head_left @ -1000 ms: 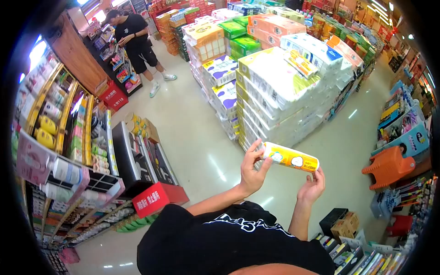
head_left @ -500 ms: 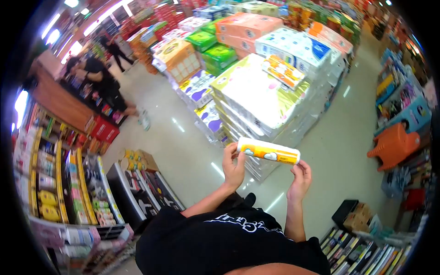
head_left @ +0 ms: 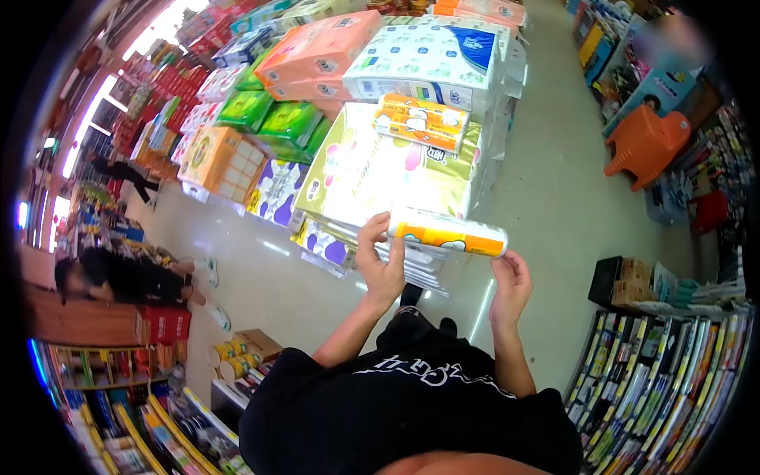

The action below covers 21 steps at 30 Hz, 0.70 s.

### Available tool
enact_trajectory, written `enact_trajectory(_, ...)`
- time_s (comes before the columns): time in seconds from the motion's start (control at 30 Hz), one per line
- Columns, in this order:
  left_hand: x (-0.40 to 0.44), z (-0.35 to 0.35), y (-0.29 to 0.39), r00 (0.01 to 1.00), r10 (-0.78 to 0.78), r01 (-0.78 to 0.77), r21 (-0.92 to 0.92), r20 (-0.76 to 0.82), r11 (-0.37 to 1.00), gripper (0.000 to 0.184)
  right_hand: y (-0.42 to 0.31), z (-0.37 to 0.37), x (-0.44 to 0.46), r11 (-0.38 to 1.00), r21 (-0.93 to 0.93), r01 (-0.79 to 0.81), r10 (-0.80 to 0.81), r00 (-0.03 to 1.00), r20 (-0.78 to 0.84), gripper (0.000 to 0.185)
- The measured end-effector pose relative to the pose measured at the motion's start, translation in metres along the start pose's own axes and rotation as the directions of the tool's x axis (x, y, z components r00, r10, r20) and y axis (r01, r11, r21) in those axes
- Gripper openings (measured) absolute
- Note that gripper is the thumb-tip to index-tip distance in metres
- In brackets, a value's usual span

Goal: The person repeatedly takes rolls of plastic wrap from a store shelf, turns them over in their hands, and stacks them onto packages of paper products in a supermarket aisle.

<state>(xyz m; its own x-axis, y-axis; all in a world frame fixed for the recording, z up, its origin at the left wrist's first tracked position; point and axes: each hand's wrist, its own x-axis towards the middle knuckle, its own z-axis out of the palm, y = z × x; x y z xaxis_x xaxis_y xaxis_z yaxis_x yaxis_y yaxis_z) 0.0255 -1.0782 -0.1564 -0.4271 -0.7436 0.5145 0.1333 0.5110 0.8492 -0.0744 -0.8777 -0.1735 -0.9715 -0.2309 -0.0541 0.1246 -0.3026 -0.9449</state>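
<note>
Between my two hands I hold a long orange-and-white roll-shaped package point(head_left: 453, 233) with cartoon cloud shapes on its side. My left hand point(head_left: 381, 265) grips its left end with thumb and fingers. At the other end, the fingertips of my right hand point(head_left: 511, 286) press against the lower right edge. The roll lies almost level, its right end slightly lower. Just beyond it, an orange pack point(head_left: 421, 120) of similar colours rests on a wrapped gold-and-white tissue bale point(head_left: 356, 162).
Stacked tissue packs point(head_left: 423, 63) rise ahead. A person in dark clothes point(head_left: 127, 277) stands at the left, and another is farther back. An orange plastic stool point(head_left: 649, 142) is at the right. Shelves of small boxed goods point(head_left: 657, 388) flank me at lower right.
My view has turned, so the stack, the stool and the person have shifted leftward or rotated. The roll has tipped in my hands, showing more of its white upper side.
</note>
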Motion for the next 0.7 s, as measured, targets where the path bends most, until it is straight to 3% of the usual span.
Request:
enact_trajectory(0.1,0.048,-0.01,0.0,0.98,0.197,-0.197,0.005,0.019,0.98,0.03,-0.011,0.038,0.014,0.999,-0.001,0.052,-0.052,0.999,-0.015,0.033)
enact_trajectory(0.27,0.123,-0.023,-0.031,0.997,-0.001,-0.008,0.127,0.076,0.992,0.031,-0.007,0.101,0.045,0.999,0.028,0.045,-0.047,0.997,0.063,0.04)
enact_trajectory(0.37,0.161,-0.017,-0.054,0.981,-0.13,0.129,0.012,0.143,0.992,0.029,0.015,0.127,0.062,0.999,-0.02,0.029,-0.029,0.999,0.021,0.046)
enact_trajectory(0.4,0.17,-0.018,-0.069,0.948,-0.211,0.211,0.027,0.236,0.977,0.038,0.024,0.134,0.069,0.998,-0.05,0.037,-0.036,0.999,0.01,0.048)
enact_trajectory(0.5,0.175,-0.003,-0.112,0.909,-0.248,0.247,0.048,0.334,0.968,0.054,0.044,0.145,0.079,0.982,-0.179,0.061,-0.062,0.998,-0.001,0.054)
enact_trajectory(0.53,0.176,-0.001,-0.112,0.866,-0.334,0.321,0.101,0.371,0.942,0.067,0.046,0.146,0.079,0.966,-0.247,0.078,-0.077,0.997,0.016,0.056)
enact_trajectory(0.63,0.172,0.002,-0.11,0.895,-0.226,0.173,0.17,0.384,0.97,0.074,0.045,0.144,0.077,0.928,-0.358,0.105,-0.093,0.994,0.049,0.061)
enact_trajectory(0.7,0.174,0.002,-0.106,0.869,-0.285,0.212,0.215,0.404,0.953,0.078,0.041,0.146,0.075,0.906,-0.409,0.109,-0.089,0.994,0.068,0.063)
